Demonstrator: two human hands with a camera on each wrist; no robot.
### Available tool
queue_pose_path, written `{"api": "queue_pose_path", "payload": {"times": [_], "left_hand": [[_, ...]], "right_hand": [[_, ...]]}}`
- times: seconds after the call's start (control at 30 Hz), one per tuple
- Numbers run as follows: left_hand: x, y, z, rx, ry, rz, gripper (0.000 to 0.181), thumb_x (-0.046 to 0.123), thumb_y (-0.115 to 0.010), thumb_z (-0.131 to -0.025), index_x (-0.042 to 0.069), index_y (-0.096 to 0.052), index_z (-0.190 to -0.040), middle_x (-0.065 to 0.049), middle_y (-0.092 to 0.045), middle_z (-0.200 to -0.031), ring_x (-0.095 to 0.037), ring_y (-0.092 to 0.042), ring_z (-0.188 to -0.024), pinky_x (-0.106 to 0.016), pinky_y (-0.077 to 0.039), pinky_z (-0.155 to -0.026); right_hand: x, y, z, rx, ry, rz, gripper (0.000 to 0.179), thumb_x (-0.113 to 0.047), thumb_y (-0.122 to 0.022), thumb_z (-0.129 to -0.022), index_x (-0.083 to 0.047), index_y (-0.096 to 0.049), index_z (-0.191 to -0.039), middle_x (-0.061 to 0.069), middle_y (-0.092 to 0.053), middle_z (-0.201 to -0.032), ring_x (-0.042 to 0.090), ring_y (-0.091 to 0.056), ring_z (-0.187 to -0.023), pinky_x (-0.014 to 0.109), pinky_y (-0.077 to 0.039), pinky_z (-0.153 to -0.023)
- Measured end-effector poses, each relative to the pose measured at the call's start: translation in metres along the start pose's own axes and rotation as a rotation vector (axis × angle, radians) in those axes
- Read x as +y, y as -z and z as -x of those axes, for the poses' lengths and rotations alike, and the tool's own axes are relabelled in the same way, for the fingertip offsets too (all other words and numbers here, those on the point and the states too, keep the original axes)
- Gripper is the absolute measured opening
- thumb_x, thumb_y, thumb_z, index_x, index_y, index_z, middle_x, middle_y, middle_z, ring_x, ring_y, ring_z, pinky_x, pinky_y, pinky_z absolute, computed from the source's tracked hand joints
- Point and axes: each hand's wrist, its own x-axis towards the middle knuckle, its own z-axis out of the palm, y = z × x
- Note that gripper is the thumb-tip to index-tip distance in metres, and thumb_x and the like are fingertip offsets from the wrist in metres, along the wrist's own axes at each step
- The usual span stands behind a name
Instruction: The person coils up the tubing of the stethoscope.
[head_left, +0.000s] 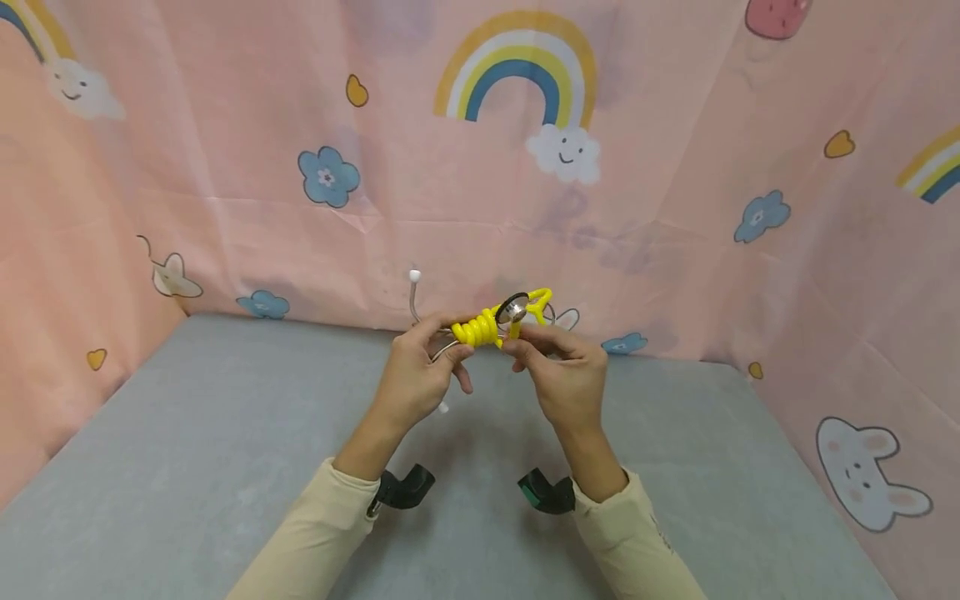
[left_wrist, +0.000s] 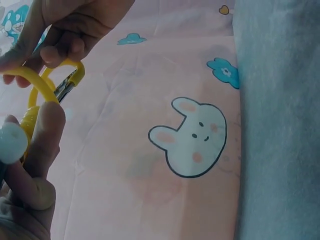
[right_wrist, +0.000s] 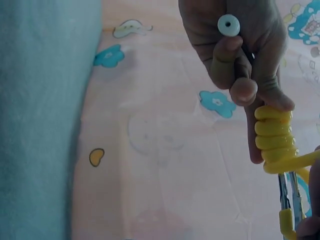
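A stethoscope is held up over the table, its yellow tubing wound in a tight coil (head_left: 475,330) around the metal ear tubes. My left hand (head_left: 416,367) grips the left end of the coil and the ear tubes between thumb and fingers. One white ear tip (head_left: 415,276) sticks up beyond that hand; the other ear tip (right_wrist: 228,25) shows by its palm in the right wrist view. With thumb and fingers, my right hand (head_left: 573,375) pinches the yellow tubing just below the round chest piece (head_left: 514,308). Behind it, a yellow fork of tubing (head_left: 538,304) stands out.
Below the hands lies a grey table (head_left: 247,467). A pink printed cloth (head_left: 405,200) hangs behind the table and along both sides. Each wrist carries a black camera mount, one on the left (head_left: 405,487) and one on the right (head_left: 547,492).
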Motion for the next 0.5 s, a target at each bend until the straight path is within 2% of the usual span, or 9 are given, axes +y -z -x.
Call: {"api": "queue_pose_path", "payload": {"times": [0.13,0.3,0.37,0.5], "left_hand": [[0.000,-0.004,0.000,0.038,-0.024,-0.022,0.038,0.005,-0.067,-0.091,0.005,-0.061,-0.129,-0.019,-0.067,-0.125,-0.018,-0.067,-0.053,-0.020,-0.052,-0.055],[-0.002,-0.006,0.001,0.125,-0.126,-0.028,0.037,0.005,-0.070,-0.090,0.004,-0.063,-0.126,-0.018,-0.070,-0.117,-0.018,-0.068,-0.055,-0.021,-0.044,-0.045],[-0.003,-0.006,0.001,0.173,-0.163,-0.020,0.035,0.004,-0.070,-0.089,0.004,-0.065,-0.124,-0.017,-0.071,-0.115,-0.018,-0.067,-0.054,-0.020,-0.044,-0.044],[-0.005,-0.006,0.002,0.243,-0.194,-0.001,0.034,0.005,-0.071,-0.089,0.005,-0.067,-0.122,-0.017,-0.074,-0.108,-0.016,-0.065,-0.051,-0.020,-0.041,-0.040]], "right_hand": [[-0.001,0.001,-0.001,0.031,-0.027,-0.006,0.024,0.005,-0.080,-0.077,0.007,-0.074,-0.101,-0.021,-0.071,-0.080,0.004,-0.060,-0.052,0.019,-0.053,-0.055],[-0.004,0.001,-0.004,0.009,0.027,-0.051,0.015,0.011,-0.078,-0.076,0.012,-0.074,-0.091,-0.017,-0.072,-0.082,0.002,-0.064,-0.061,0.018,-0.056,-0.061],[-0.008,0.000,-0.004,-0.016,0.055,-0.039,0.014,0.010,-0.079,-0.075,0.011,-0.075,-0.089,-0.010,-0.074,-0.081,0.003,-0.068,-0.067,0.019,-0.058,-0.066],[-0.013,-0.001,-0.003,-0.052,0.081,0.005,0.015,0.009,-0.081,-0.073,0.008,-0.077,-0.087,0.014,-0.076,-0.081,0.002,-0.071,-0.076,0.021,-0.059,-0.070]]}}
